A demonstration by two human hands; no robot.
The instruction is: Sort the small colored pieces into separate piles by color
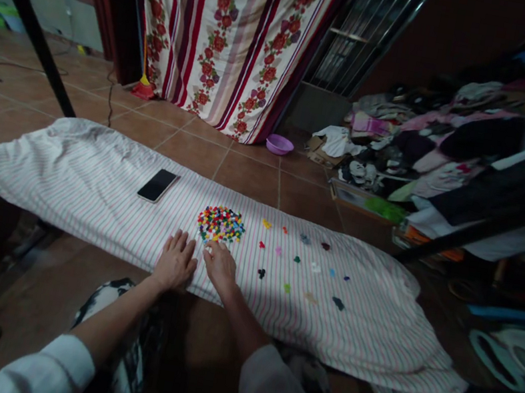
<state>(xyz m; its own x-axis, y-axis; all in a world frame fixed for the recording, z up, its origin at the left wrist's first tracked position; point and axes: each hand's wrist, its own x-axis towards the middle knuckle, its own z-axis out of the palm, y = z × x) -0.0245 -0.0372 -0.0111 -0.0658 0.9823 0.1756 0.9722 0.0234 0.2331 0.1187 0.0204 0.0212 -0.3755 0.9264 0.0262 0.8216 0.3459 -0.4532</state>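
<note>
A heap of small multicoloured plastic pieces (pixel 220 224) lies on a white sheet with fine pink and green stripes (pixel 90 193). My left hand (pixel 174 261) rests flat on the sheet just below the heap, its fingers apart and holding nothing. My right hand (pixel 220 268) sits at the heap's lower edge, its fingertips bunched near a pale piece. Whether those fingers grip anything is hidden. Several single pieces in different colours (pixel 304 238) lie spaced out in rows to the right of the heap. A black smartphone (pixel 157 185) lies face up to the left of the heap.
Brown floor tiles (pixel 245 176) surround the sheet, with a purple plastic basin (pixel 280 145) beyond it. A mound of clothes (pixel 454 149) fills the right side. A floral striped curtain (pixel 231 28) hangs ahead, and a black metal bar (pixel 25 12) crosses the upper left.
</note>
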